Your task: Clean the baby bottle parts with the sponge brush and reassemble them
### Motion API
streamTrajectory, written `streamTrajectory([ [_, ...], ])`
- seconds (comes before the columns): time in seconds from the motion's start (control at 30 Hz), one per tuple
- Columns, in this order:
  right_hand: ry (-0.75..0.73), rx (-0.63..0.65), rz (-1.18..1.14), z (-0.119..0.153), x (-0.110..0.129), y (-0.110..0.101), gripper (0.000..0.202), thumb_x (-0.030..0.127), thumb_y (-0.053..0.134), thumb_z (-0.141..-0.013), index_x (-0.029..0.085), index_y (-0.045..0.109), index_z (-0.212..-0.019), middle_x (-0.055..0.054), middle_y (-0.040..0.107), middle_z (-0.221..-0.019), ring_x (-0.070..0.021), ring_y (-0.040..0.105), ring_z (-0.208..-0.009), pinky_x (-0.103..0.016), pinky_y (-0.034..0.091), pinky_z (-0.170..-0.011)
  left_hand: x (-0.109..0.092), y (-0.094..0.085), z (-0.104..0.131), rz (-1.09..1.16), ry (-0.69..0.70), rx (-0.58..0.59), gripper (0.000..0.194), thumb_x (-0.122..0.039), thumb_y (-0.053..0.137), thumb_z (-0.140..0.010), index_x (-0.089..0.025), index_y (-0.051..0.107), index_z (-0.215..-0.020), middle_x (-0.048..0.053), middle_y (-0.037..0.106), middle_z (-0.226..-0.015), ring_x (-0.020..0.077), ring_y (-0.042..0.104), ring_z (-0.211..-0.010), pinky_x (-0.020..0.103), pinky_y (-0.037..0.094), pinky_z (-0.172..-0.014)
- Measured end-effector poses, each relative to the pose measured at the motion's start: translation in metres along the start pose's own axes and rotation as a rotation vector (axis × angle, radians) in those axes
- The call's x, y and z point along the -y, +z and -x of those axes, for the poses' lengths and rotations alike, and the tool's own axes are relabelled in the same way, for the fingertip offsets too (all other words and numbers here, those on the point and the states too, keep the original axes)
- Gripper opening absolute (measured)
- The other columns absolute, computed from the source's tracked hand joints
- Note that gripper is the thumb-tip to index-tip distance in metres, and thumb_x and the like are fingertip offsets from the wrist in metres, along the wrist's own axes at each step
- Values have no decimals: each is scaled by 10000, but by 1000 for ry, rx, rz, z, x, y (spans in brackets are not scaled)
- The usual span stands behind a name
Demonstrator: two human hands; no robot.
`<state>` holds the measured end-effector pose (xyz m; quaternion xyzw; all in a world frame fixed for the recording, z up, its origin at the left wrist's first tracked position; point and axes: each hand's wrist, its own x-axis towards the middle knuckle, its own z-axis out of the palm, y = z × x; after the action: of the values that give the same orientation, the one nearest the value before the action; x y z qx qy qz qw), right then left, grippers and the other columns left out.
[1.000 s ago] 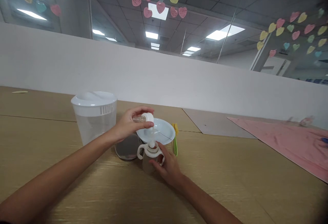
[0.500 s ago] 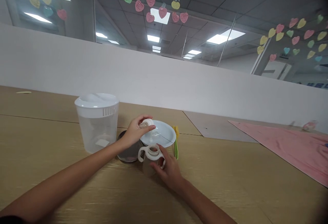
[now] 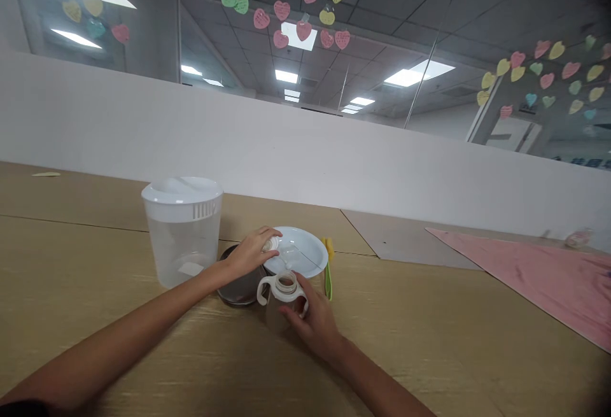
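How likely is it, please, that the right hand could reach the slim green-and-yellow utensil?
Likely yes: the utensil lies near the right hand, seemingly unblocked, though that hand holds a translucent white-handled bottle.

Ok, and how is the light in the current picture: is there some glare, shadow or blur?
Head view: the ceiling lights burn out to white; head view: a soft shadow lies on the table below the left forearm; head view: the cap in the left hand looks soft, its details hard to tell; head view: the picture's upper-right corner darkens.
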<state>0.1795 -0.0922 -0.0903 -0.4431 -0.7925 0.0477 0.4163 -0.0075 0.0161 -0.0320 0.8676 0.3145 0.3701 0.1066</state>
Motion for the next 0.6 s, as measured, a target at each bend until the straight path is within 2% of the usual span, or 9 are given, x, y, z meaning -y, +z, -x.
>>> streamTrajectory([
  [0.17, 9, 1, -5, 1, -2, 1, 542, 432, 519, -821, 143, 421, -1268, -34, 620, -696, -132, 540, -528, -253, 467, -529, -4, -11, -7, 51, -125, -82, 483, -440, 622, -718, -177, 520, -1110, 88, 603, -1120, 238, 549, -1033, 347, 402, -904],
  [0.37, 0, -2, 15, 1, -3, 1, 540, 424, 527, -815, 137, 421, -1260, -31, 622, -671, -140, 539, -531, -260, 469, -536, 1, -14, -11, 213, -185, -129, 563, -435, 647, -685, -177, 465, -1151, 90, 597, -1114, 216, 560, -1013, 345, 431, -877],
  [0.47, -12, -7, 16, 0, -2, 1, 531, 422, 520, -818, 136, 422, -1255, -31, 626, -679, -139, 542, -533, -259, 473, -542, 6, -10, -11, 183, -185, -149, 538, -399, 706, -612, -165, 510, -1056, 97, 579, -1101, 221, 565, -967, 358, 454, -846],
  [0.6, -6, -2, -8, 0, -1, 1, 530, 419, 520, -817, 154, 409, -1262, -53, 648, -794, -126, 536, -528, -251, 470, -528, 4, -9, -10, 174, -176, -122, 411, -392, 731, -570, -163, 585, -879, 74, 623, -950, 223, 571, -905, 368, 462, -833],
])
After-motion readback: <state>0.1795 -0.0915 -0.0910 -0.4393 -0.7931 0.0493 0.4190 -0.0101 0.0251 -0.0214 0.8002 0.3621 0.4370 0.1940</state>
